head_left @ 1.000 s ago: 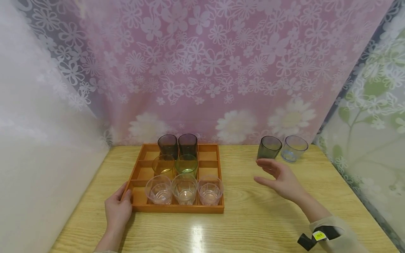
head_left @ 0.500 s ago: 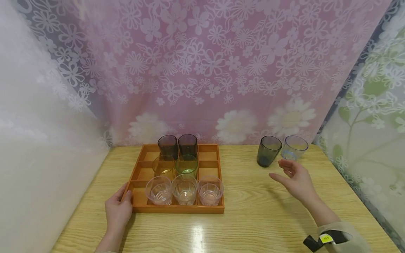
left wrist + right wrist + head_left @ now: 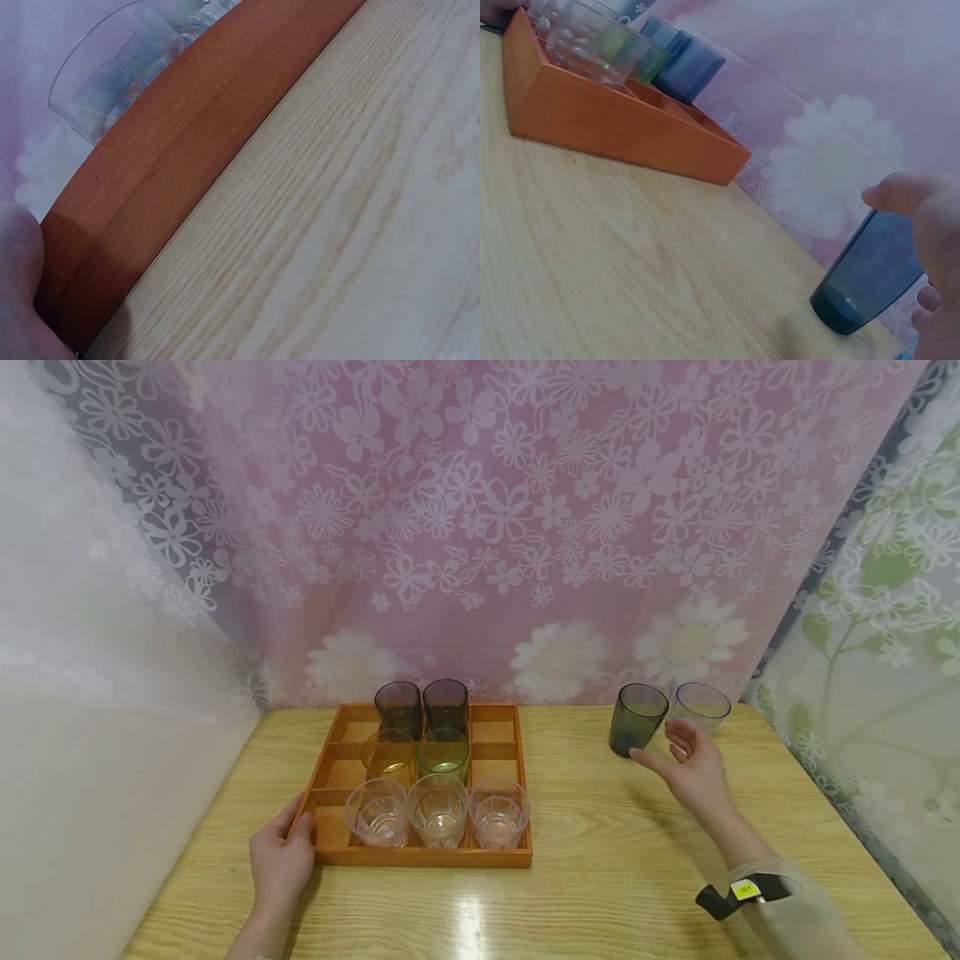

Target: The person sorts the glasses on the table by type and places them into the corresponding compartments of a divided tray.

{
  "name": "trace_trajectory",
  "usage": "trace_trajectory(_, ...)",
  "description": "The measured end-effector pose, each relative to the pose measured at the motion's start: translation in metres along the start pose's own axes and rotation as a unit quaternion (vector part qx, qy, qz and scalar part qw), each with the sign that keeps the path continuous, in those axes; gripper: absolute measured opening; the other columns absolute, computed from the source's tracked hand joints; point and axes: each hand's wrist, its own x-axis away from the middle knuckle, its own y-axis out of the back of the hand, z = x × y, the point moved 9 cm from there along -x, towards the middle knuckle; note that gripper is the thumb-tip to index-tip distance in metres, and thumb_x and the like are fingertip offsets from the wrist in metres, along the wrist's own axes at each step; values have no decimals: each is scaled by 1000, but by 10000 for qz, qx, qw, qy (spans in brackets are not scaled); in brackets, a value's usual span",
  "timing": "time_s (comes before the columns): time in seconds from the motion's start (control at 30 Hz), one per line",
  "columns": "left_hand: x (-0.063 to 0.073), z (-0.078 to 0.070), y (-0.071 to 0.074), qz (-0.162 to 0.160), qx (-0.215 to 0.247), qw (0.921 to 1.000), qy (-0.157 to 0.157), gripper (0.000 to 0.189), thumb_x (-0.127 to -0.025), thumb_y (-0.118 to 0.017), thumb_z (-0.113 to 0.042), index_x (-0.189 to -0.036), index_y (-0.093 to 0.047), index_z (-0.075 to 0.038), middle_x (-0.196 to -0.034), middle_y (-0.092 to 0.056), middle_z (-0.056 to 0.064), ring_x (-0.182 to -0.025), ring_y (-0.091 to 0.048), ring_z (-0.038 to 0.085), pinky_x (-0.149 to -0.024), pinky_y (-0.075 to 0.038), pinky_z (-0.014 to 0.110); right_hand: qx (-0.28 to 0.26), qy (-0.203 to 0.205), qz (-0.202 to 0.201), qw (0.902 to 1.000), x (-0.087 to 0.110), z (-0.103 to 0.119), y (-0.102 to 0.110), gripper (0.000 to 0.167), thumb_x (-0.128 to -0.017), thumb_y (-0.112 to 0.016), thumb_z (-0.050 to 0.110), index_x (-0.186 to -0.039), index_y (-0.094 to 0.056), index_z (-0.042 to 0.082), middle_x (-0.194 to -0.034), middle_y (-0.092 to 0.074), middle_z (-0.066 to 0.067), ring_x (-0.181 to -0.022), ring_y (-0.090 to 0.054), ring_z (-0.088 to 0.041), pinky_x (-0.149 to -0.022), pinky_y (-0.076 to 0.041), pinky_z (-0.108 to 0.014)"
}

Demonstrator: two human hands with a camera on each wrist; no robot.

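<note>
My left hand grips the front-left corner of a wooden compartment tray, thumb over the rim. In the left wrist view, part of the hand shows against the tray's side. My right hand is beside a dark grey glass, thumb in front of it and fingers on its right, apart from each other. A clear glass with a blue rim stands just behind the fingers, partly hidden. In the right wrist view, the thumb crosses in front of the grey glass; contact cannot be made out.
The tray bears two dark purple glasses at the back, an amber glass and a green glass in the middle row, and three clear glasses in front. A floral curtain borders the wooden table behind.
My right hand moved right, away from the grey glass, then forward and slightly left, close to it again. The grey glass stays in place. My left hand and the tray stay put.
</note>
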Motion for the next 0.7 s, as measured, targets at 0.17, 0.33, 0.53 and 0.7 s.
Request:
trace_trajectory(0.17, 0, 0, 0, 1, 21, 10000, -60, 41, -105, -61, -2, -145, -59, 7, -142, -59, 27, -135, -53, 39, -87, -42, 4, -286, 65, -36, 9996, -14, -1, -5, 105, -94, -84, 31, -165, -16, -6, -166, -27, -30, -151, -30, -49, -122, -30, -59)
trace_trajectory(0.33, -1, 0, 1, 11, 19, 10000, -60, 41, -105, -61, -3, -145, -60, 6, -142, -59, 25, -136, -53, 38, -87, -41, 3, -396, 171, -117, 9990, -31, -3, -12, 107, -92, -87, 28, -166, -17, -4, -165, -27, -30, -150, -29, -49, -123, -28, -59)
trace_trajectory(0.53, 0, 0, 1, 26, 21, 10000, -2, 41, -105, -61, -3, -146, -59, 6, -143, -58, 26, -137, -51, 39, -90, -42, 5, -485, -77, -212, 9986, -50, -15, -20, 112, -89, -89, 34, -168, -15, 3, -163, -32, -27, -149, -35, -47, -117, -36, -61)
trace_trajectory(0.7, 0, 1, 0, -10, -63, 10000, 39, 41, -105, -61, -3, -146, -61, 4, -144, -60, 24, -138, -51, 35, -91, -39, 2, -519, -16, -360, 9980, -59, -20, -23, 103, -87, -91, 34, -164, -30, 7, -158, -42, -21, -144, -43, -40, -112, -44, -56)
